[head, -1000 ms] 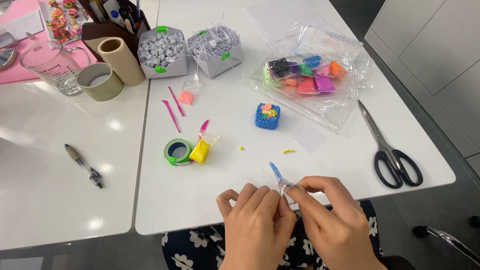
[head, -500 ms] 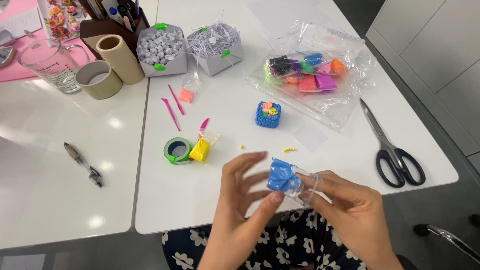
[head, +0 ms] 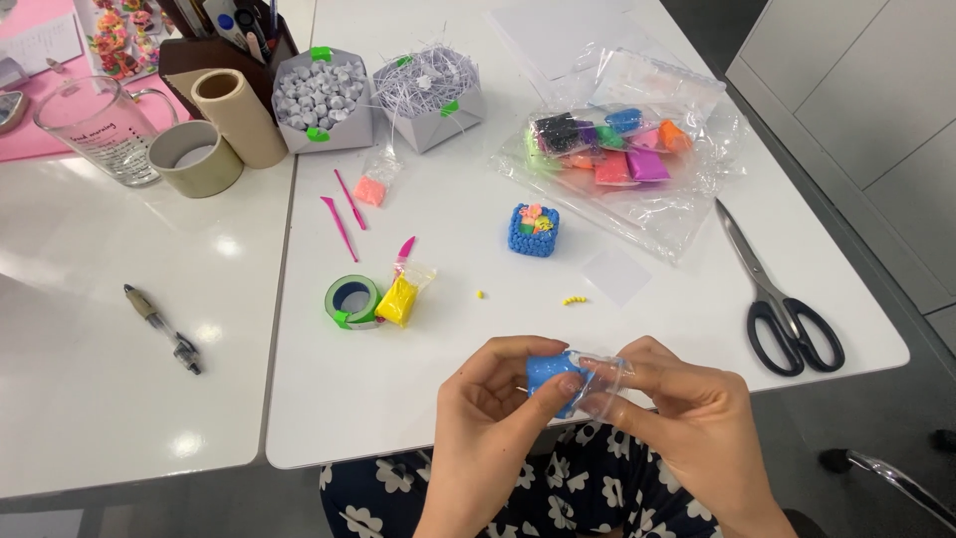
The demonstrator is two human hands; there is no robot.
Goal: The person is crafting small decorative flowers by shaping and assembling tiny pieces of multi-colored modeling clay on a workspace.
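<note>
Both hands meet over the near edge of the white table (head: pixel 418 399). My left hand (head: pixel 488 413) pinches a lump of blue clay (head: pixel 548 374) that sits partly inside a small clear plastic bag (head: pixel 600 384). My right hand (head: pixel 687 408) grips that bag from the right side. Farther back on the table stands a small blue clay box (head: pixel 534 230) topped with coloured bits. A yellow clay packet (head: pixel 400 297) lies beside a green tape roll (head: pixel 352 300).
Black-handled scissors (head: pixel 777 294) lie at the right. A clear bag of coloured clay packs (head: pixel 622 154) sits behind the box. Pink modelling tools (head: pixel 341 219), two paper-filled boxes (head: pixel 324 95), cardboard tubes (head: pixel 234 115), a glass mug (head: pixel 100 130) and a pen (head: pixel 164 329) are at the left.
The hands have gone from pinching a thin blue piece to holding a lump of blue clay in a clear bag, and have shifted slightly right.
</note>
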